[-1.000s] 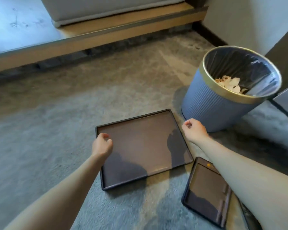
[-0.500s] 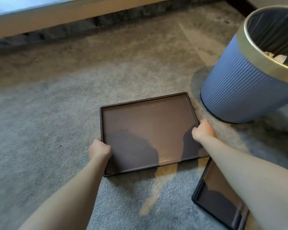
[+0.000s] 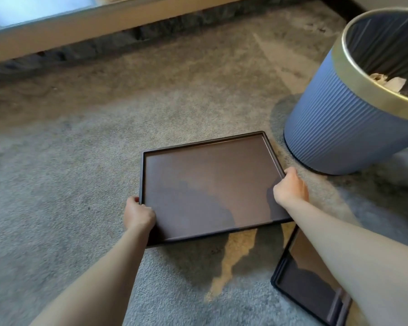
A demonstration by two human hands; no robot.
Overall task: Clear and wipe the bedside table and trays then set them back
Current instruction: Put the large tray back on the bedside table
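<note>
A large dark brown tray (image 3: pixel 205 180) with a raised black rim is held just above the grey carpet, its near edge lifted and casting a shadow. My left hand (image 3: pixel 138 214) grips its left rim near the front corner. My right hand (image 3: pixel 290 189) grips its right rim. The tray is empty. A smaller dark tray (image 3: pixel 309 285) lies on the carpet at the lower right, partly hidden under my right forearm.
A blue ribbed waste bin (image 3: pixel 344 128) with a gold rim and black liner stands right of the large tray, with crumpled paper inside. A low wooden platform edge (image 3: pixel 99 27) runs along the far side. Grey carpet (image 3: pixel 68 161) spreads to the left.
Both hands went from hovering over the large tray's sides to closing on its rims. The tray's near edge has risen off the carpet. The view has moved closer and lower.
</note>
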